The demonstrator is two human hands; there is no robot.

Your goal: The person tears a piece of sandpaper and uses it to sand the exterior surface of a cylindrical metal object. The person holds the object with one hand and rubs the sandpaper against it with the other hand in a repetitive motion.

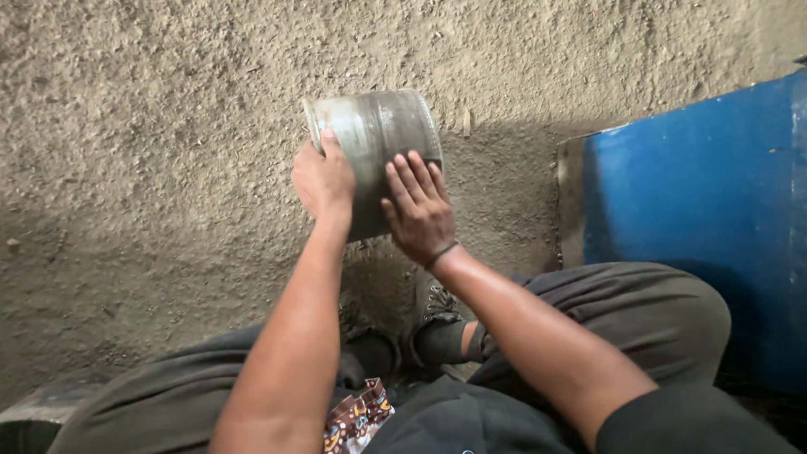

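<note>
Left hand (pixel 323 178) clamps the rim of a grey metal cylinder (pixel 378 139); right hand (pixel 418 208) lies flat, fingers spread, against its side, just beside that hold.

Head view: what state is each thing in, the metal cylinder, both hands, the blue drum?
Metal cylinder: lifted off the ground, tilted, dusty.
Left hand: grips the cylinder's rim.
Right hand: fingers flat on its side.
Blue drum: on its side, untouched.
</note>
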